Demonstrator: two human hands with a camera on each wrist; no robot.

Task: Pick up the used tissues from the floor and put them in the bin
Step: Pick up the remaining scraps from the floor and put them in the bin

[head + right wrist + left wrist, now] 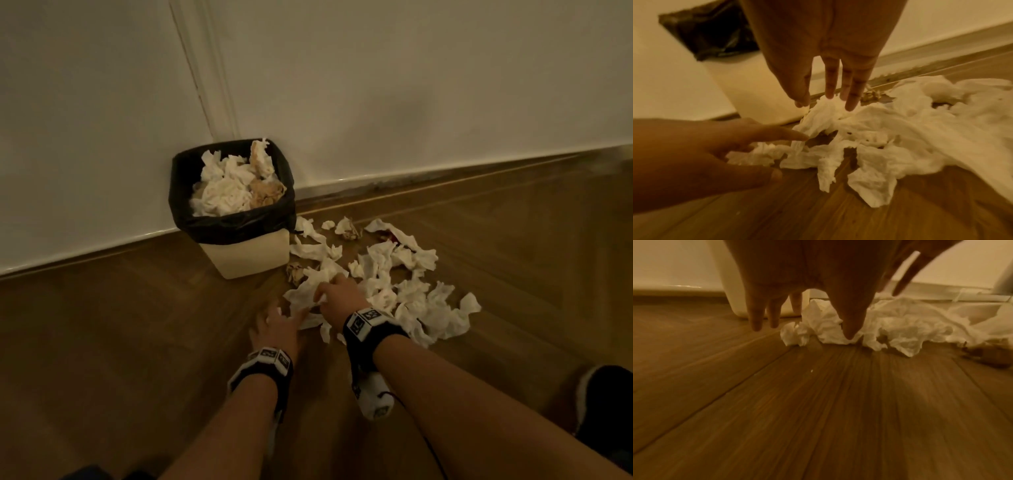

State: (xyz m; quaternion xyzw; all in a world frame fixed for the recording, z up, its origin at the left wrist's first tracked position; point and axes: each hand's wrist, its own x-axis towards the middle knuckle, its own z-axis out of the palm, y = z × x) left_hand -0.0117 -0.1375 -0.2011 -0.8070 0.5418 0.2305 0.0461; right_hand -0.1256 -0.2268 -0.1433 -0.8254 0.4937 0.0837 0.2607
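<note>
Reaching low at lower centre: left hand [279, 323], fingers straight, grip released, touching the near edge of the tissues [387, 281]. Right hand [337, 291], fingers extended onto the pile, grasping nothing clearly. Tissues: strewn on floor [137, 325], centre-right. Bin [239, 212], upper left of centre, heaped full. Risk: tissues may spill off the heaped bin; loose scraps may drop from a two-handed scoop.

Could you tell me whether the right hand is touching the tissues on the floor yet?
Touching: the right wrist view shows the right hand with its fingertips pressed into the tissues.
</note>
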